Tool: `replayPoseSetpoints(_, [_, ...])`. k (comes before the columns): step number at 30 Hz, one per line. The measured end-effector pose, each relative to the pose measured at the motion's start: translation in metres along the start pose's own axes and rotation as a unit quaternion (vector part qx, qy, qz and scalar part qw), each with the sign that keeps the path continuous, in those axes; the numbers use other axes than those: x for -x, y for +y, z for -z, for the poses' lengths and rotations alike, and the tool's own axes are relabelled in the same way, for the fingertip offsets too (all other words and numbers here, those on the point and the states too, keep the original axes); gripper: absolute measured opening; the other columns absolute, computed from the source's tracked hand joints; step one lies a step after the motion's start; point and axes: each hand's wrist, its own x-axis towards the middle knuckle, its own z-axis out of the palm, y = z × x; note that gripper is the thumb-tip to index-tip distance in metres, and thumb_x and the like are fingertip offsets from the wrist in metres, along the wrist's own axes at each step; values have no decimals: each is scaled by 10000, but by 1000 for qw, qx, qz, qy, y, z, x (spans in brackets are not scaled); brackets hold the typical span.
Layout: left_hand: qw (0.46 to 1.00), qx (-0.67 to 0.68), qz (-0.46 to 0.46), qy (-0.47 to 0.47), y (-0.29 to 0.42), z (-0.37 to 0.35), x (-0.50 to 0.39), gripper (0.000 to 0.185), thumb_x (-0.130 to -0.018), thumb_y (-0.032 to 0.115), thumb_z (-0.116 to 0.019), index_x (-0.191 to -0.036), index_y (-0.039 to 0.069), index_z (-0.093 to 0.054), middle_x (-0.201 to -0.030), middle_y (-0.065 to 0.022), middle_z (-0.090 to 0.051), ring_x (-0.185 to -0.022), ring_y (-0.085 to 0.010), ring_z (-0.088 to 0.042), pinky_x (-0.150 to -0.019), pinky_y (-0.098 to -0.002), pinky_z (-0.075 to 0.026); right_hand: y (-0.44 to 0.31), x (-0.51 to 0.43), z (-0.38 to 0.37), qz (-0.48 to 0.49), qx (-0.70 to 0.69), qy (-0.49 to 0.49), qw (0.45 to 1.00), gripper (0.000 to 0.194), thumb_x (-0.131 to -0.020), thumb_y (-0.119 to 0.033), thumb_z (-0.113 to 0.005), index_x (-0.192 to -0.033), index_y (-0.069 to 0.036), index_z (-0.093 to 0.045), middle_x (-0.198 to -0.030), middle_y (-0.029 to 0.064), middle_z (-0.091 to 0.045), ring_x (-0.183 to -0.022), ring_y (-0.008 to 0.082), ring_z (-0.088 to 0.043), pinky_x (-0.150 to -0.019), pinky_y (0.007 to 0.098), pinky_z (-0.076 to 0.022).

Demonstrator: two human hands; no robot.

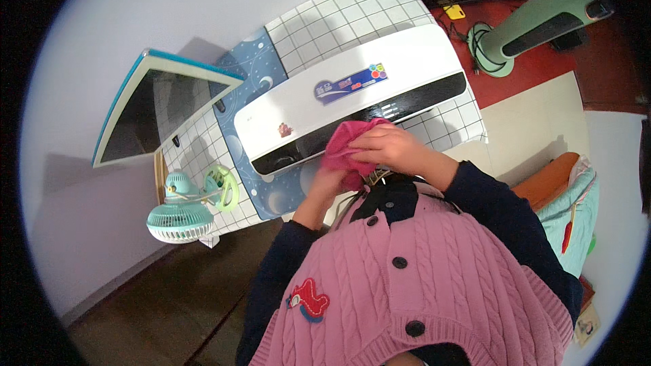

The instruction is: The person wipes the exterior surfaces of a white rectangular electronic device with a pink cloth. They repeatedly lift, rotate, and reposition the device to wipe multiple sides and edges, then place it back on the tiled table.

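A crumpled pink cloth (351, 140) is bunched between my two hands, just in front of a long white household appliance (285, 107). My right hand (389, 148) grips it from the right, fingers folded over the fabric. On the other side, my left hand (328, 185) is blurred and holds the cloth's lower end; its fingers are partly hidden. The appliance lies at a slant on the table and has a glossy black strip (351, 117) with lit marks. A blue sticker (351, 84) bearing writing is stuck to its white top.
A grid-patterned tablecloth (346, 0) and a blue planet-print mat (277, 195) lie under the appliance. To the left are a monitor (163, 107) and a small teal fan (180, 218). A green tower-shaped device (534, 25) stands on a red surface (539, 73) at upper right.
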Motion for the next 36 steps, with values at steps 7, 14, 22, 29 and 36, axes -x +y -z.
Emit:
replayPoseSetpoints(7, [874,-462,-144,-49,23,-39,-30,326,-941,111,-654,-1259,45,-674,-1077,-81,-743,-898,-161,-681,-799,-328,-542,19,49,89,-229,76,140,960,494,-754,33,-630,-1214,-121,-720,-1235,137,-701,-1115,358,-656,-958,455,-529])
replayPoseSetpoints(14, [717,-544,-435,-22,94,-73,9,361,-930,61,-596,-1286,34,-642,-1064,-85,-725,-908,-150,-671,-803,-311,-533,68,35,121,-271,162,347,883,500,-775,44,-629,-1249,-98,-701,-1214,201,-693,-1150,396,-636,-1036,453,-499])
replayPoseSetpoints(22, [880,-238,-385,141,136,-14,32,292,-983,16,-562,-1265,5,-633,-1114,-87,-711,-1034,-149,-661,-911,-284,-512,65,-9,53,-253,177,149,939,644,-811,-94,-741,-1430,-88,-563,-1505,235,-489,-1408,418,-457,-1156,493,-397])
replayPoseSetpoints(29, [894,19,-412,178,151,50,49,305,-998,7,-549,-1293,16,-624,-1205,-60,-679,-1054,-132,-646,-924,-258,-513,39,-64,30,-117,134,109,978,664,-717,-36,-757,-1361,-113,-615,-1331,177,-595,-1166,383,-591,-1009,462,-495])
replayPoseSetpoints(36, [889,-61,-420,174,151,41,48,357,-953,-28,-579,-1305,10,-625,-1219,-86,-688,-1093,-167,-658,-949,-284,-519,87,-69,64,-285,167,113,937,564,-800,-60,-747,-1349,-114,-625,-1164,185,-664,-1065,391,-622,-951,459,-523])
